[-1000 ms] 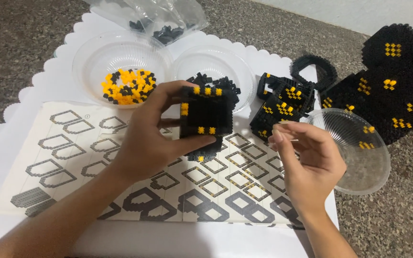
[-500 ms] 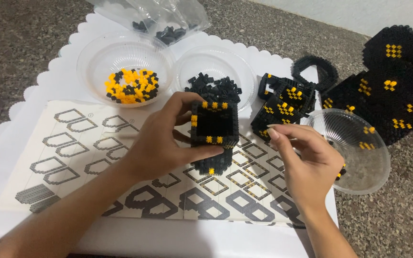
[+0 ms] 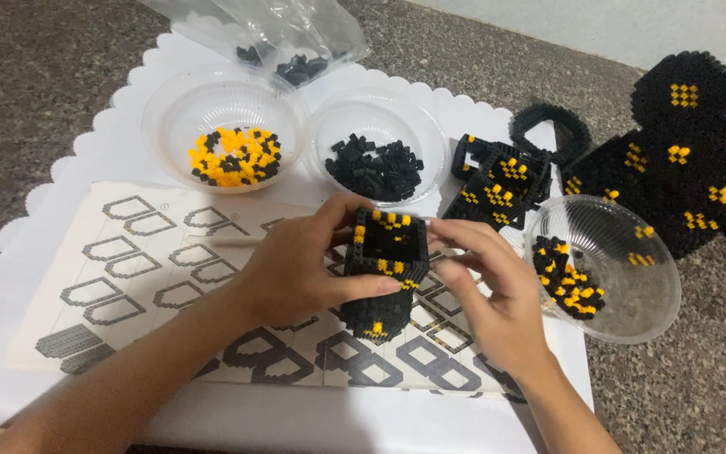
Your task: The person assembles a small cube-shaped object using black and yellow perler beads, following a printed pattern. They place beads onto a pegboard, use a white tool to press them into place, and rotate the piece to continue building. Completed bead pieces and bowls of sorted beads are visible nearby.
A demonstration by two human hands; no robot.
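Note:
A hollow black block cube with yellow dots (image 3: 386,271) is held upright over a printed instruction sheet (image 3: 140,269), its open top facing me. My left hand (image 3: 300,269) grips the cube's left side with thumb and fingers. On the cube's right side and top edge rest the fingertips of my right hand (image 3: 497,298), pinched against it. Whether a small brick sits between those fingers is hidden.
A clear bowl of yellow and black bricks (image 3: 224,139), a bowl of black bricks (image 3: 377,151), a tilted bowl of mixed bricks (image 3: 607,269), a plastic bag (image 3: 283,38), loose built sections (image 3: 497,181) and a large black model (image 3: 682,160) surround the white scalloped tray (image 3: 69,202).
The cube has tilted so its open top faces up and has come lower. My right hand moved left from beside the tilted bowl onto the cube.

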